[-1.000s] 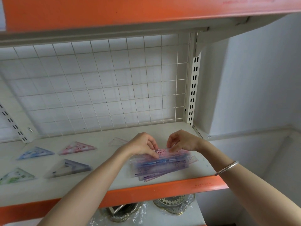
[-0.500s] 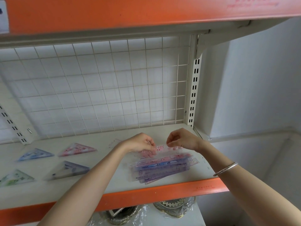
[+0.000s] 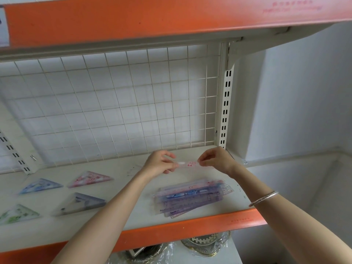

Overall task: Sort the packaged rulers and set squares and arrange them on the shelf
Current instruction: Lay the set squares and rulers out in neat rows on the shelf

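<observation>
Both hands hold one clear packaged ruler with pink print (image 3: pixel 188 164) level above the back of the white shelf (image 3: pixel 122 216). My left hand (image 3: pixel 161 163) pinches its left end and my right hand (image 3: pixel 216 159) pinches its right end. Below them, near the shelf's front right, lies a fanned stack of purple and pink packaged rulers (image 3: pixel 192 198). On the left part of the shelf lie separate packaged set squares: a pink one (image 3: pixel 90 179), a blue one (image 3: pixel 41 186), a purple-grey one (image 3: pixel 81 203) and a green one (image 3: pixel 18 214).
A white wire grid (image 3: pixel 114 103) backs the shelf, with a slotted upright (image 3: pixel 225 109) at its right. An orange-edged shelf (image 3: pixel 171 16) hangs overhead. Wrapped metallic trays (image 3: pixel 205 242) sit on the level below. A white wall stands to the right.
Both hands lifted a single pink-printed ruler off the top of the stack and raised it toward the back of the shelf. The stack stays put.
</observation>
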`<control>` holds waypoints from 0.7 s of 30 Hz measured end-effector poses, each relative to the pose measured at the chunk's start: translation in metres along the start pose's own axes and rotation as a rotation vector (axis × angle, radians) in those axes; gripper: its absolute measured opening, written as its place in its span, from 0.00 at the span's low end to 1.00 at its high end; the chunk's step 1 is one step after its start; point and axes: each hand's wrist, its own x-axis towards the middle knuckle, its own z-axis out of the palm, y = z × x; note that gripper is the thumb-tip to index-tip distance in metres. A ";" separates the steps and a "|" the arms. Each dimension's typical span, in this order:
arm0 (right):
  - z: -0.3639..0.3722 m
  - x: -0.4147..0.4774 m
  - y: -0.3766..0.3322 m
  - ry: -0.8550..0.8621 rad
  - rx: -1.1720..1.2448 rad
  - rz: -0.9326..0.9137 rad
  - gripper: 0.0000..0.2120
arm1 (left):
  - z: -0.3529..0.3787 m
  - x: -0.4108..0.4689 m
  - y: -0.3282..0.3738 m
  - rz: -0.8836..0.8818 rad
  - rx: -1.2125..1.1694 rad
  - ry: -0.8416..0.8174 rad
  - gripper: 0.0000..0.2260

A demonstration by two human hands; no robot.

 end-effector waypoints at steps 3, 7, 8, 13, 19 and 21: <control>-0.002 0.003 0.003 0.114 0.099 0.045 0.08 | -0.007 0.003 -0.007 -0.058 -0.179 0.145 0.18; 0.002 0.003 -0.001 0.202 0.271 0.110 0.08 | -0.007 -0.002 -0.005 0.039 0.113 -0.153 0.08; 0.004 0.002 -0.003 0.203 0.296 0.127 0.07 | -0.004 -0.004 -0.005 0.066 0.199 -0.261 0.08; 0.011 0.001 -0.007 0.184 0.389 0.181 0.06 | 0.009 -0.004 -0.010 0.089 0.407 -0.373 0.15; 0.013 0.003 -0.002 0.159 0.470 0.206 0.05 | 0.014 0.003 -0.014 0.016 0.351 -0.297 0.15; 0.012 0.003 0.000 0.144 0.507 0.226 0.07 | 0.015 0.008 -0.015 -0.015 0.396 -0.306 0.14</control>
